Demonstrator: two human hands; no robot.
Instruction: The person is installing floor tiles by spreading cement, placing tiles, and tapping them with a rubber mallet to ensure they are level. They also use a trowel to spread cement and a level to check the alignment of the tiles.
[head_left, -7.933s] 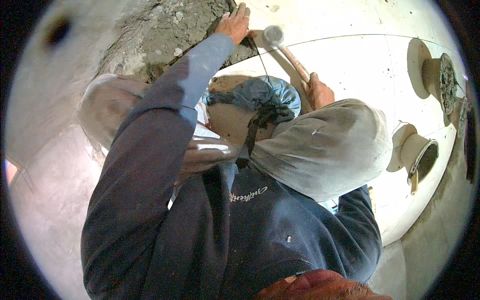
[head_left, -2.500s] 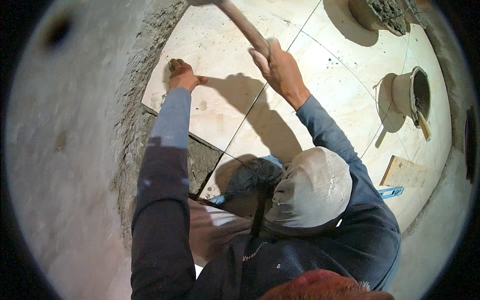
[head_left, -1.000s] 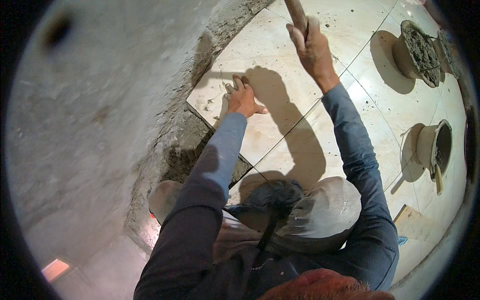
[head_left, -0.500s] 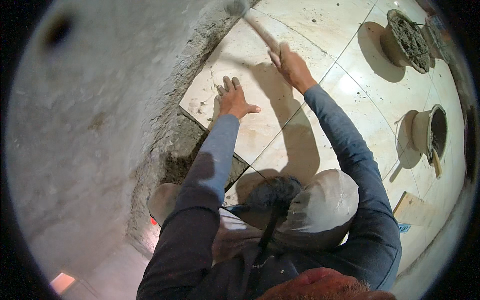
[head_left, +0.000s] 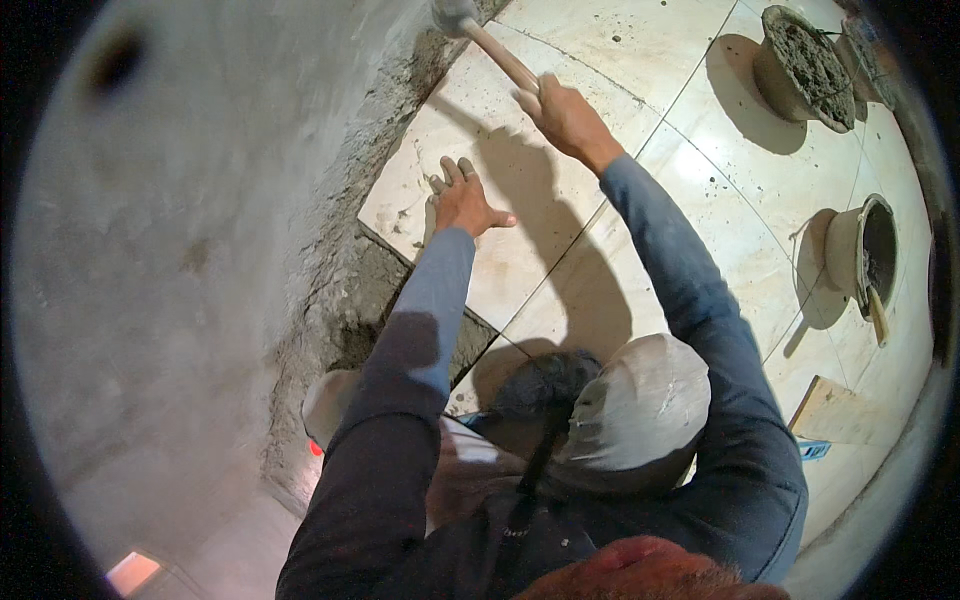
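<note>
My left hand [head_left: 465,205] lies flat with spread fingers on a cream floor tile [head_left: 530,245] beside the wall. My right hand [head_left: 567,118] grips the wooden handle of a mallet [head_left: 505,58]. The mallet's greyish head is up at the far left, near the tile's far end and the foot of the wall; from above I cannot tell whether it touches the tile. Bits of mortar dot the tile around my left fingers. At the tile's near edge a strip of rough grey mortar bed [head_left: 375,275] shows, partly covered by my left forearm.
A rough grey wall [head_left: 180,260] rises along the left. On the right stand a bucket heaped with mortar [head_left: 775,85] and another bucket [head_left: 845,250] with a wooden handle sticking out. A wooden board [head_left: 825,405] lies nearer, at the right. My knee [head_left: 640,400] is close to the tile.
My right hand and the mallet have shifted slightly left. My left hand stays flat on the same tile. The whole view has moved a little.
</note>
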